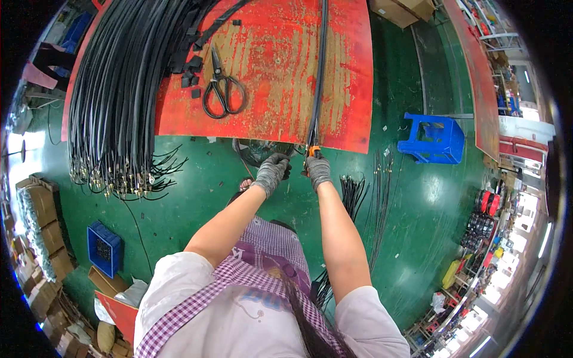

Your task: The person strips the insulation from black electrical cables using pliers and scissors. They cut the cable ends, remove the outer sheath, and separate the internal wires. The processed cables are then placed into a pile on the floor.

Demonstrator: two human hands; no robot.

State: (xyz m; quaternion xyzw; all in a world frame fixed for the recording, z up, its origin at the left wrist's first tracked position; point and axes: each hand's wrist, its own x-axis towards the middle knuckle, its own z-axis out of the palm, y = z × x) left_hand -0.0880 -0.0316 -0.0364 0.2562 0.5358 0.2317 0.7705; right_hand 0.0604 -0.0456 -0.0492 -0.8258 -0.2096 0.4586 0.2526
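- Black, slender cable strands lie along the right side of the worn red tabletop, near ends at its front edge.
- Grey-gloved right hand: fingers wrapped around an orange hand tool beside those ends.
- Grey-gloved left hand: fingers curled; cannot tell whether they grasp anything.
- Caution: a misaligned tool could nick the strands; unsupported ends could slip.
- Black-handled scissors lie left.

Grey gloves — purple gingham apron
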